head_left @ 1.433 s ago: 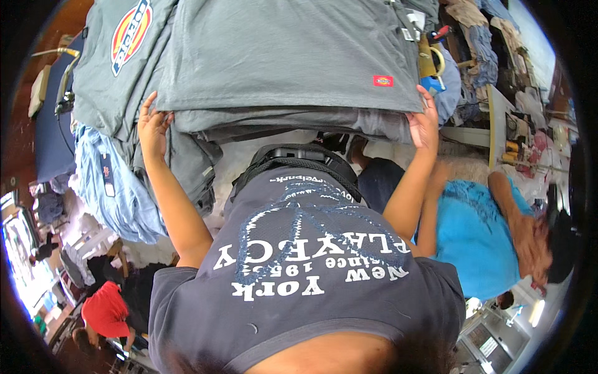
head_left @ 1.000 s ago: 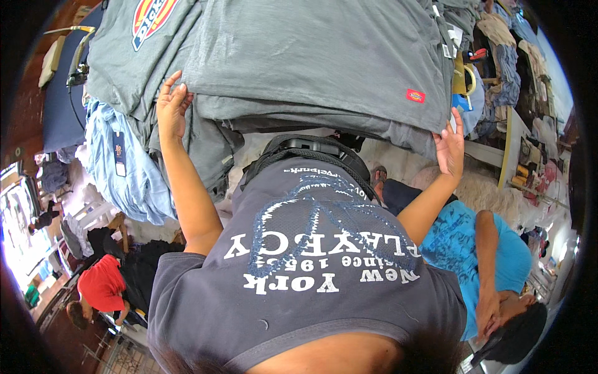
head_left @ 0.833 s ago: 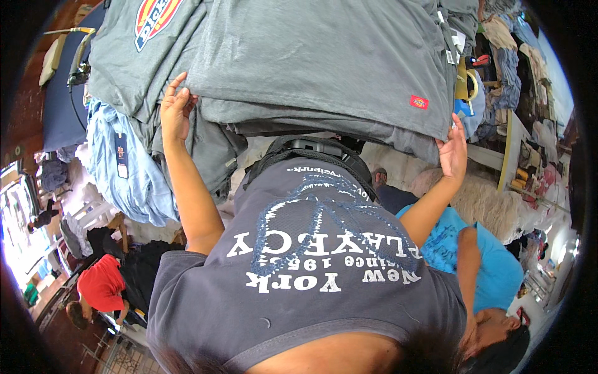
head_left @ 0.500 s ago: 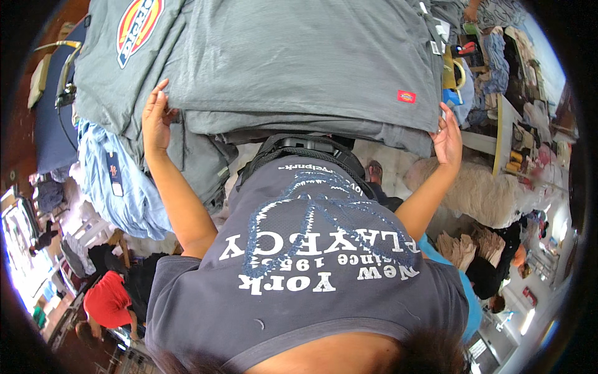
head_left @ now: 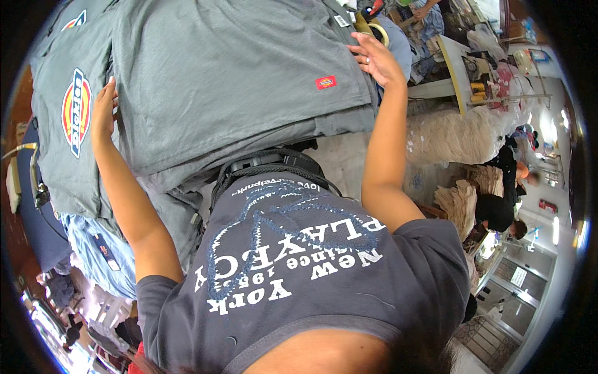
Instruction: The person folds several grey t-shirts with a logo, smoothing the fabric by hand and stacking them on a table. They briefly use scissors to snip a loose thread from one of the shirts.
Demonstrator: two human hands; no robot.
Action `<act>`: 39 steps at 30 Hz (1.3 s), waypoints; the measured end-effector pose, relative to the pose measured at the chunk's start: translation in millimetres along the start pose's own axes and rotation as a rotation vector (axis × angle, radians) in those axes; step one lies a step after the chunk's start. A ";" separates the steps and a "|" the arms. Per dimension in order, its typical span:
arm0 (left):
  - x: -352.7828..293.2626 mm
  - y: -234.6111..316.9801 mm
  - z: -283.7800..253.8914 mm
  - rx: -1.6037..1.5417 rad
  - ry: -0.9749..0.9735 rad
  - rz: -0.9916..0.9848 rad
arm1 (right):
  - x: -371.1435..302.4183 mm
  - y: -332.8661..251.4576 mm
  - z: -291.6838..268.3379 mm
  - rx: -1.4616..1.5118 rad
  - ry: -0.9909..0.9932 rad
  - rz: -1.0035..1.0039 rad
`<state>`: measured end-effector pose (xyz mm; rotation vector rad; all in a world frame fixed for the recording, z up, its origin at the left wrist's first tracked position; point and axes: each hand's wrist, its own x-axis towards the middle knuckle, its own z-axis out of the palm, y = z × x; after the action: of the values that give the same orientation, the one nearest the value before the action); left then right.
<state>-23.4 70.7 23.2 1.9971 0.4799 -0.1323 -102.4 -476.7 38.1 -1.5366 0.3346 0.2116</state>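
Note:
A grey T-shirt (head_left: 237, 68) with a small red label near its hem lies spread on a stack of grey garments before me. My left hand (head_left: 104, 115) is upright at the shirt's left edge, fingers stretched out and holding nothing. Beside it, another grey garment (head_left: 47, 106) carries a large red, yellow and blue oval print (head_left: 76, 113). My right hand (head_left: 378, 61) rests at the shirt's right edge, fingers spread, a ring on one of them. Whether the fingertips press on the cloth is hard to tell.
A light blue garment (head_left: 93, 252) with a dark hang tag lies at the left. Beyond the right hand are a tape roll (head_left: 379, 34), a yellow-edged board (head_left: 453, 75) and a plastic-wrapped beige bundle (head_left: 455, 137). Another person's hand (head_left: 423, 11) shows at the top right.
My view has turned, so the shirt sits further left and higher. My right hand has moved from the hem corner up along the right edge. My left hand also sits further up the shirt's side.

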 end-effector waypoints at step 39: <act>-149.7 -15.2 50.9 0.659 0.383 0.650 | -40.1 17.6 28.6 -0.823 0.075 -0.425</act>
<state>-160.3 -9.4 31.5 2.7406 -0.0185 0.5725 -143.7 -444.7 35.3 -2.3885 -0.0505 -0.0616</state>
